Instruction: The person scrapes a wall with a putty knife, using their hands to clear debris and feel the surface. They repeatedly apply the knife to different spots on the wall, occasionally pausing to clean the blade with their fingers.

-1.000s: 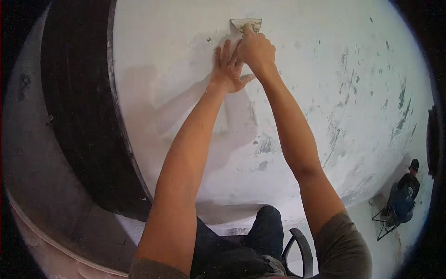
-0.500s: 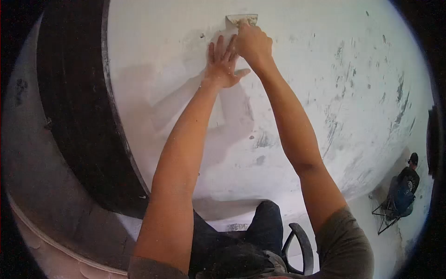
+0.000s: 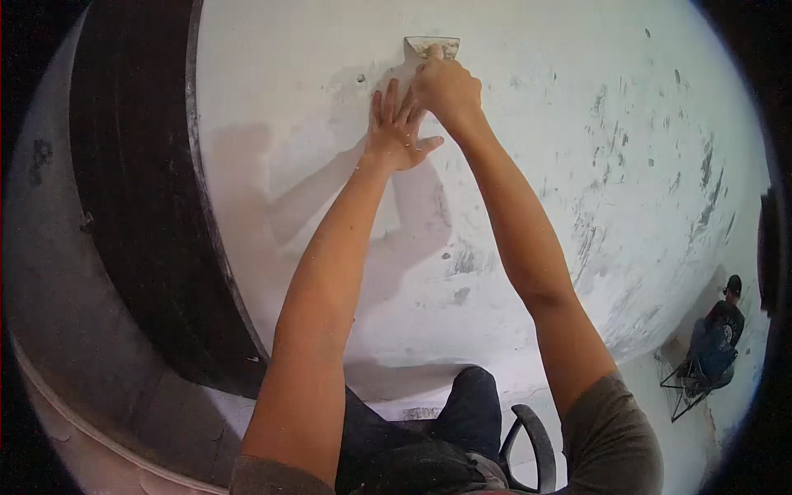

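Note:
In my right hand (image 3: 448, 89) is a putty knife (image 3: 434, 44), its wide blade against the white wall (image 3: 511, 148) with the edge pointing up. Its handle is hidden inside my fist, and one finger reaches along the blade. My left hand (image 3: 396, 136) lies on the wall just below and left of it, fingers spread and holding nothing. Dark scuffs and patches mark the wall, mostly to the right. Shadows of my arms fall on it at the left.
A dark door-like panel (image 3: 132, 181) borders the wall on the left. Below me are my legs (image 3: 470, 404) and a chair armrest (image 3: 536, 445). At the far right another person (image 3: 722, 330) sits on a folding chair (image 3: 683, 388) near the wall.
Both hands and the putty knife appear slightly lower in view, along with much of the scene. My grip on the knife and the spread left hand look the same.

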A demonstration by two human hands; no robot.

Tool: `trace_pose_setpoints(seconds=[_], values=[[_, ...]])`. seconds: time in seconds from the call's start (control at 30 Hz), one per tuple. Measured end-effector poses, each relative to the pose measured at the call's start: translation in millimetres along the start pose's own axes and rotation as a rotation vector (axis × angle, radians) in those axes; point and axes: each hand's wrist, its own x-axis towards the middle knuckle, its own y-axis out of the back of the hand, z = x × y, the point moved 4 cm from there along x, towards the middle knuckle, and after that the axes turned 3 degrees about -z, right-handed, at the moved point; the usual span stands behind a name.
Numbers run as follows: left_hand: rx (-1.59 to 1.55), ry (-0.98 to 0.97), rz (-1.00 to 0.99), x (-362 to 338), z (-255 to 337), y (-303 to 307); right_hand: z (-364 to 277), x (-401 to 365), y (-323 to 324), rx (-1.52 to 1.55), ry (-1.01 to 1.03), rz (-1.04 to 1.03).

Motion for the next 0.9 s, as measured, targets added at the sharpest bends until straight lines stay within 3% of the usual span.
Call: trace_pose_setpoints(seconds=[0.17, 0.27, 0.47, 0.57, 0.63, 0.67, 0.73, 0.9], values=[[0.025, -0.008, 0.083, -2.5, 0.0, -0.8, 0.4, 0.8, -7.3, -0.062, 0.031, 0.078], [0.029, 0.003, 0.028, 0.2, 0.0, -3.4, -7.7, -2.4, 2.6, -0.078, 0.115, 0.046], [-0.028, -0.032, 0.145, -0.8, -1.2, -3.5, -7.7, -8.0, -2.8, -0.056, 0.127, 0.03], [-0.064, -0.01, 0.017, 4.8, -3.1, -7.2, -14.4, 2.4, 3.1, -0.038, 0.121, 0.05], [-0.058, -0.051, 0.206, 1.9, -2.5, -8.9, -8.4, -4.3, 2.4, -0.041, 0.136, 0.023], [-0.06, -0.052, 0.202, 1.5, -0.1, -12.8, -8.9, -6.4, 3.4, -0.039, 0.164, 0.012], [-0.005, 0.004, 0.016, 1.9, -1.0, -5.5, -6.7, -2.2, 1.3, -0.014, 0.148, 0.042], [-0.021, -0.018, 0.038, 3.1, -2.0, -5.1, -16.0, 12.8, 10.8, 0.05, 0.124, 0.053]])
